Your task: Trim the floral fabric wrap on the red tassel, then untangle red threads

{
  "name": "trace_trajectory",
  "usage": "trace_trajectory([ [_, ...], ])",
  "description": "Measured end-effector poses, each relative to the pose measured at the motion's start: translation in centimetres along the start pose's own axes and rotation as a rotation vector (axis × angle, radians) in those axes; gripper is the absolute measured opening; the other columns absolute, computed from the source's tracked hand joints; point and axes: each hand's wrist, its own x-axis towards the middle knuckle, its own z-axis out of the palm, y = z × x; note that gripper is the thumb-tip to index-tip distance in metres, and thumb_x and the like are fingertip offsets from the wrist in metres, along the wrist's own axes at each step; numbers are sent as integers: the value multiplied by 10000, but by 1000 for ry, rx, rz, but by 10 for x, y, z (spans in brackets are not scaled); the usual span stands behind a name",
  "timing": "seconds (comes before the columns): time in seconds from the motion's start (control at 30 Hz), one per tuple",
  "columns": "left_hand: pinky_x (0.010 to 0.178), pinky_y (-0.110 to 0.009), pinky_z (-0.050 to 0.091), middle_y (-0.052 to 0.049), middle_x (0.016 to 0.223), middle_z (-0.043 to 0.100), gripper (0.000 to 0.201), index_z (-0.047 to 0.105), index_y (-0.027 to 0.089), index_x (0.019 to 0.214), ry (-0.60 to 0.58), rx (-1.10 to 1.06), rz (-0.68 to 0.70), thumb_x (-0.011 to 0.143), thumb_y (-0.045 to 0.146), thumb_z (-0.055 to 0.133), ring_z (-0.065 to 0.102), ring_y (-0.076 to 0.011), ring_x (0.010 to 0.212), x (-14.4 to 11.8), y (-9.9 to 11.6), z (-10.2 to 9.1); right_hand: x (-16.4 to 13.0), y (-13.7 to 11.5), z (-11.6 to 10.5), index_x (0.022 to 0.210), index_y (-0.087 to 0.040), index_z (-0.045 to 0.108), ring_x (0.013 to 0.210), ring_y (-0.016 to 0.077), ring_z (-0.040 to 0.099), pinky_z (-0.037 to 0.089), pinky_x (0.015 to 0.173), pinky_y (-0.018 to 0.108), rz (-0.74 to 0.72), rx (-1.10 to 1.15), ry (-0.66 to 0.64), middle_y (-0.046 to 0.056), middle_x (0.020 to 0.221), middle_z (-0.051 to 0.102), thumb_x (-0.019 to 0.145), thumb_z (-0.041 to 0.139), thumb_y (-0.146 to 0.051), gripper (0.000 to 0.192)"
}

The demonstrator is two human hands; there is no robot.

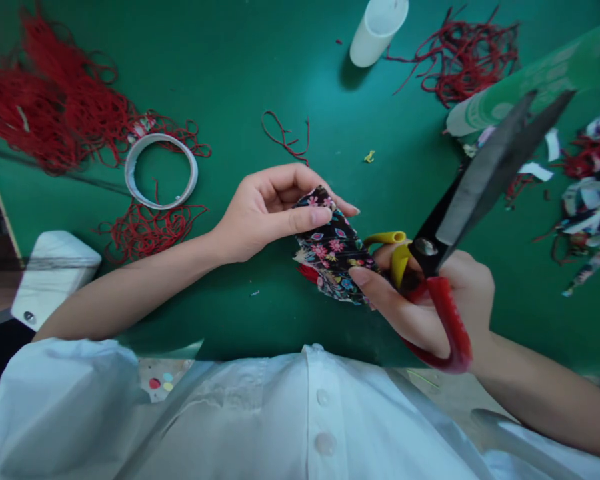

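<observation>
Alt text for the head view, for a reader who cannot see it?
Over a green table, the left hand pinches a folded floral fabric piece while the right hand grips red-handled scissors. Red thread bundles and a tape ring lie nearby.

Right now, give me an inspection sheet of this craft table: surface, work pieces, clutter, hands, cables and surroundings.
Surface: green table top, flat, dotted with small scraps.
Job's things: folded black floral fabric piece, held above the table; large scissors with red and yellow handles, blades closed and pointing away to the upper right.
Clutter: red cord bundles at left, more red cord at top right, white tape ring, white cup, cut fabric scraps at right.
Hands: left hand pinches the fabric; right hand grips the scissors and touches the fabric with a fingertip.
Cables: nothing seen.
Surroundings: the person's white buttoned shirt; white box-like object at left.
</observation>
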Motion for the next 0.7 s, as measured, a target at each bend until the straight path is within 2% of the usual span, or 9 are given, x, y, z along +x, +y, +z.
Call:
trace_trajectory([
  [0.33,937,-389,628,43,1008,762,313,620,251,970,31,22,18,802,496,717,721,-210,1083,0,-1,0,1,0,0,570,-230,460,399,89,357,238,386,259,-30,-2,26,-50,436,406,834,687,-447,410],
  [0.7,763,-345,617,33,892,773,338,555,218,795,80,75,18,842,539,652,750,-186,929,0,-3,1,-1,2,3,558,-236,473,400,92,397,285,381,249,-10,26,-12,-53,440,430,831,676,-444,399],
])
